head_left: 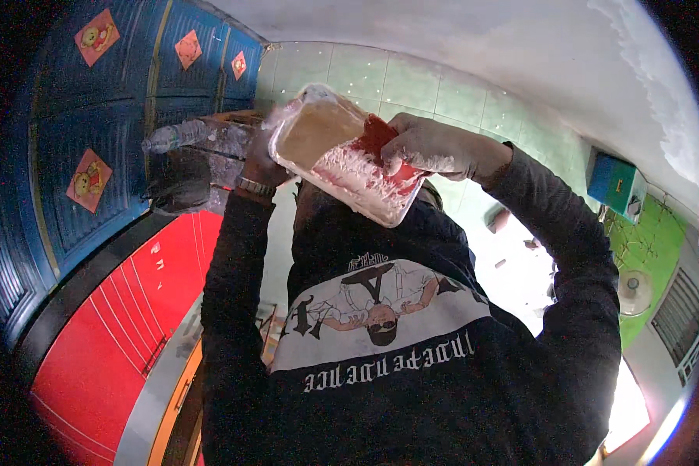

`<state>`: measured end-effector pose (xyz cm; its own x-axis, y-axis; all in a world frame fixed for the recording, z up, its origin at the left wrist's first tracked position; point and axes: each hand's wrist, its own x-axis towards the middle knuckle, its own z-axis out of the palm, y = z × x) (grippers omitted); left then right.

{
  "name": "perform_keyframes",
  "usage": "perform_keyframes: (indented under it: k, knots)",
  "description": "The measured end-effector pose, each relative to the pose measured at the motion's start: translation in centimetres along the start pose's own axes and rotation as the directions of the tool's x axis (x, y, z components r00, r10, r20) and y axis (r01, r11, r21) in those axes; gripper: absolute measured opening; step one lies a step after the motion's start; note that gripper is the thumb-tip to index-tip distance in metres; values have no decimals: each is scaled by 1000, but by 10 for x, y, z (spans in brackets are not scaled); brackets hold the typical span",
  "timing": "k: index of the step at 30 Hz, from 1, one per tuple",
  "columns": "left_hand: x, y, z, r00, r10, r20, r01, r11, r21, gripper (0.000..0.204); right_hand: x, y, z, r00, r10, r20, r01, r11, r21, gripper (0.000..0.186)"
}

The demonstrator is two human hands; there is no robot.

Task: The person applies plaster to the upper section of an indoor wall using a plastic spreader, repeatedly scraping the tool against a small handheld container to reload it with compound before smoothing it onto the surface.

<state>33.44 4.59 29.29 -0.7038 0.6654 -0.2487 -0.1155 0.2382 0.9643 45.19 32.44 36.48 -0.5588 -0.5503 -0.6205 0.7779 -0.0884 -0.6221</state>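
My left hand (264, 150), partly blurred and with a metal watch on its wrist, grips the left end of a pale rectangular tray (281, 155). The tray is tilted so that its tan inside shows, and white paste (353, 177) is smeared across its right part. At that right end my right hand (436, 149), dusted with white, is closed on a red flat piece (374, 138) with its thumb and fingers. The red piece lies against the tray's inside and carries white smears; whether it is a scraper or a cloth I cannot tell.
To the left are blue panelled doors (93, 85) with pink diamond stickers and a red cabinet front (124, 318). A clear plastic bottle (175, 137) lies beside dark bags near my left arm. Behind is a pale green tiled wall (412, 81) spotted white; a fan (634, 292) stands right.
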Motion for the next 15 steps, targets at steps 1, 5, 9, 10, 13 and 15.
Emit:
perform_keyframes:
  k: [1,5,9,10,13,15]
  knots:
    - [2,-50,-22,935,346,74,-318,732,603,40,-9,-17,14,992,-111,-54,101,982,-159,24]
    - [22,-18,-7,857,-357,372,495,369,-786,41,-5,-8,-6,990,-141,-9,140,987,-84,27]
    - [18,-5,-5,986,-156,65,168,927,-335,40,-7,1,-31,944,-330,-9,330,944,-5,34]
    - [16,-5,-5,997,-82,15,83,974,-211,40,-12,-4,-36,879,-467,93,476,868,-143,37]
    - [14,-1,3,975,184,-126,-164,974,153,39,-22,-14,-44,756,-620,211,654,702,-281,40]
    - [27,3,4,993,-116,-18,99,914,-394,39,-27,-21,-44,710,-695,115,703,686,-187,31]
